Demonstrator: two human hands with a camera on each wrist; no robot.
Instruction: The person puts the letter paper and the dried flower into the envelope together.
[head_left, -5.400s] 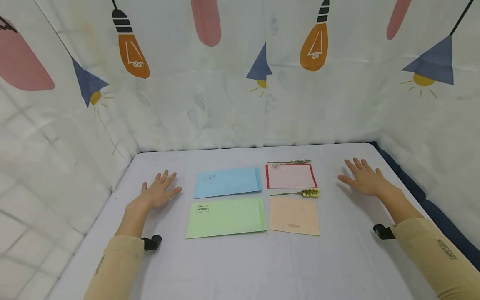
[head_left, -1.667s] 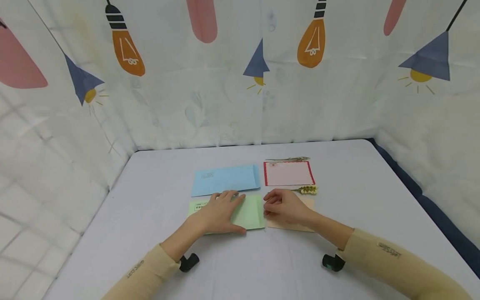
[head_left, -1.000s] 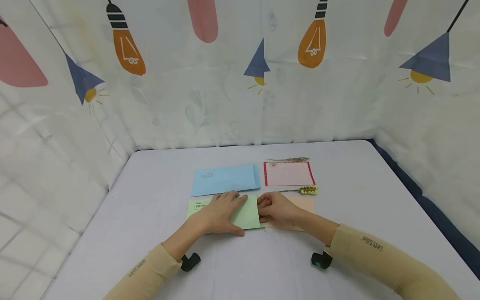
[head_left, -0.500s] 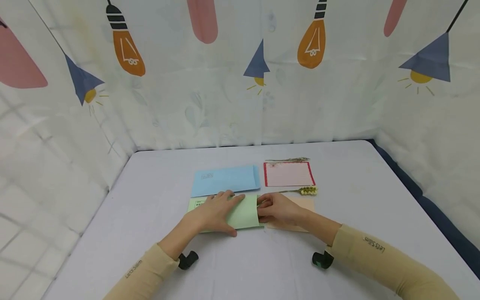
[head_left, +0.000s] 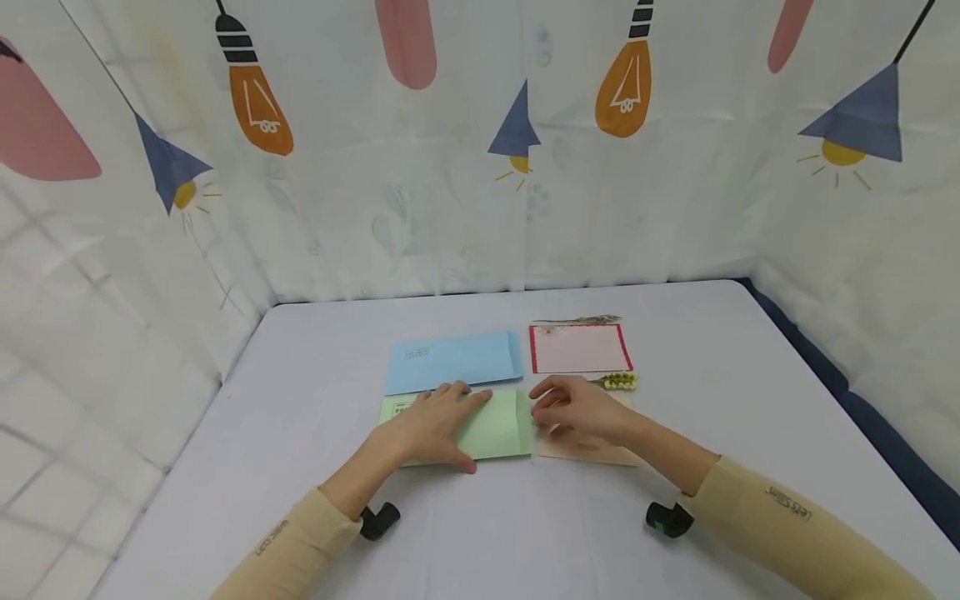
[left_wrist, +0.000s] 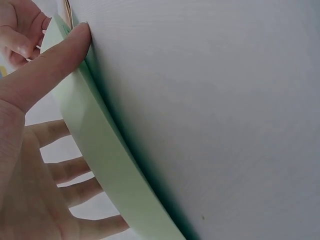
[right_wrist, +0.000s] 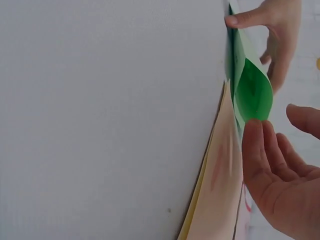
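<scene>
The green envelope [head_left: 491, 429] lies on the table [head_left: 315, 367], mouth bowed open. Your left hand [head_left: 431, 425] presses it flat, fingers spread. Your right hand [head_left: 577, 408], fingers loosely curled, sits at its mouth over the peach card [head_left: 592, 450]; whether it pinches anything cannot be told.

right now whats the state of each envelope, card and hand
green envelope: mouth bowed open, held down
blue envelope: flat, untouched
red-bordered card: flat, untouched
peach card: flat, partly under the right hand
left hand: spread flat on the green envelope
right hand: fingers curled at the envelope's mouth
</scene>
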